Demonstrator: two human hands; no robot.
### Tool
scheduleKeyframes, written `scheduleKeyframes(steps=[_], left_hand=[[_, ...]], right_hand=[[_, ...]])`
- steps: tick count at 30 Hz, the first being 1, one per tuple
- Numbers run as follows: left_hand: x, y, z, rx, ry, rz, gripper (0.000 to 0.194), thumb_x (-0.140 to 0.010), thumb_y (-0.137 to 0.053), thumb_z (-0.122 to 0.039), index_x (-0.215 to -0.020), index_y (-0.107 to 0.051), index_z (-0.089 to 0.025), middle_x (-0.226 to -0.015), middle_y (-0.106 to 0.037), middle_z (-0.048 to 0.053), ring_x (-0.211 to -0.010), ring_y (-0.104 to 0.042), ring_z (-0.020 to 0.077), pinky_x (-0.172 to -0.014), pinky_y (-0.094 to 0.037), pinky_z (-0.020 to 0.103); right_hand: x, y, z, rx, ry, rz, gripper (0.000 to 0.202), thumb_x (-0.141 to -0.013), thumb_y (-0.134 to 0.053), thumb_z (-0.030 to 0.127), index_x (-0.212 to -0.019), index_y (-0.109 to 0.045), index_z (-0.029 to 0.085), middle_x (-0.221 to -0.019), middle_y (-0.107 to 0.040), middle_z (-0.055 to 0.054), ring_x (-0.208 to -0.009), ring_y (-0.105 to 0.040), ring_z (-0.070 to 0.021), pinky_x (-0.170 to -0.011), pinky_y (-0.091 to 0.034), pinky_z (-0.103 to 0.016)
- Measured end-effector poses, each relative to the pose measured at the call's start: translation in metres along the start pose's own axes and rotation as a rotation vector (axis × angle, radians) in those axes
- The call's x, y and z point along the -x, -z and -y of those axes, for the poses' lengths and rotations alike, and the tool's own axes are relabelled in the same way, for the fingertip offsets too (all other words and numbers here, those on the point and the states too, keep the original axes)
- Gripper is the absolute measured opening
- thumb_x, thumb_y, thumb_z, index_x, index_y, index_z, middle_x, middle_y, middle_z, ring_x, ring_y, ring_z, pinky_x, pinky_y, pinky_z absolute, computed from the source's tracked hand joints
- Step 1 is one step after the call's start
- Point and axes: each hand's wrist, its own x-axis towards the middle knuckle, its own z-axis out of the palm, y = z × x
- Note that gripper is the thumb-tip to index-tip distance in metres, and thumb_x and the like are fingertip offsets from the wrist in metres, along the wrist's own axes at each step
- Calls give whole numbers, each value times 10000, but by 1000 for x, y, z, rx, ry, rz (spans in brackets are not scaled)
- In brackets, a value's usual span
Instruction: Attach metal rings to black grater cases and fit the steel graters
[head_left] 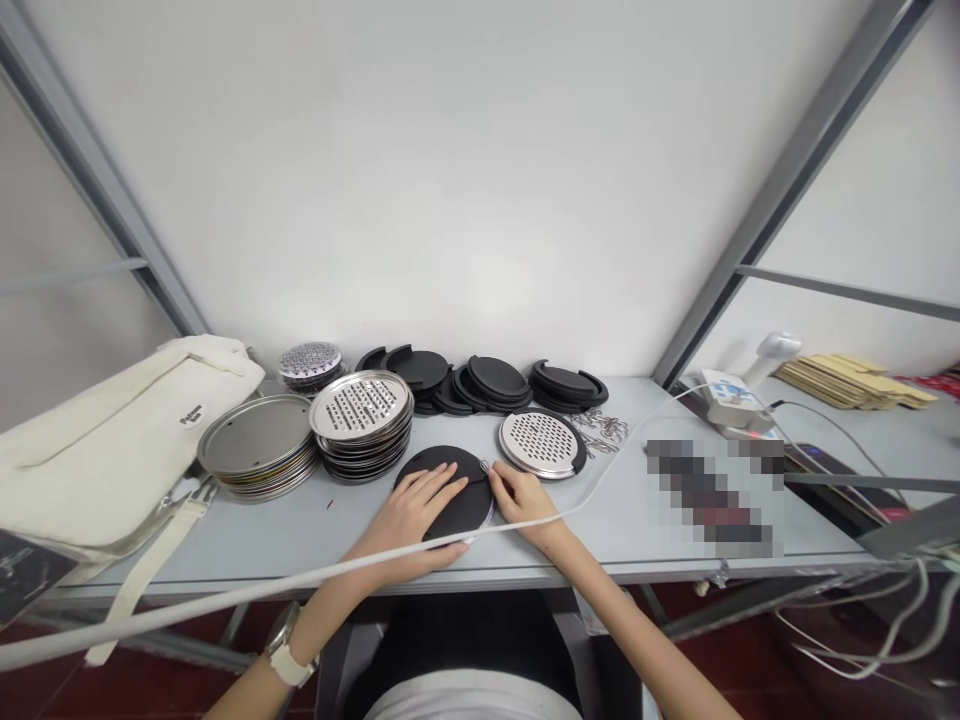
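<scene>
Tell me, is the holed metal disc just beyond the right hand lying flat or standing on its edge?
Lying flat: the holed metal disc has its round face turned up, low over the table.

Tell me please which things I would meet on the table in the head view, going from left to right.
Cream bag → stack of plain round metal plates → stack with a slotted metal plate on top → black disc near the front edge → perforated metal disc → small metal chains → flat yellowish pieces.
</scene>
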Motion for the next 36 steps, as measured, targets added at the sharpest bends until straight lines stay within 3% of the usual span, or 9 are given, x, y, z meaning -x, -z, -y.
scheduleKeyframes(steps=[11,19,27,36], left_hand=[[1,-2,3,25,-10,-27,715,-828,-603,-467,-1444,-328,-233,-1507,-326,86,-1370,-324,276,-1109,-280,447],[1,-1,3,41,-15,-48,714,-821,-619,-459,-1439,-342,-232,-1498,-343,91,-1360,-339,282,-1103,-292,445],[1,-1,3,41,-15,-38,717,-819,-623,-453,-1441,-339,-236,-1499,-340,96,-1360,-340,287,-1101,-289,452],[1,-1,3,49,-14,-48,721,-812,-631,-449,-1440,-342,-244,-1489,-357,95,-1351,-353,292,-1096,-300,450]], right_hand=[[1,0,2,32,-30,11,291,-895,-375,275,-628,-463,200,-516,-453,24,-475,-395,-109,-493,-272,-226],[3,-1,4,4,-13,-35,192,-884,-394,256,-708,-455,209,-565,-457,39,-502,-420,-111,-521,-291,-217],[2,0,4,86,5,-9,336,-953,-341,330,-685,-495,199,-554,-489,12,-484,-415,-113,-518,-283,-238],[1,-1,4,-41,-7,-123,208,-927,-377,305,-763,-461,209,-578,-443,40,-515,-419,-116,-533,-323,-225]])
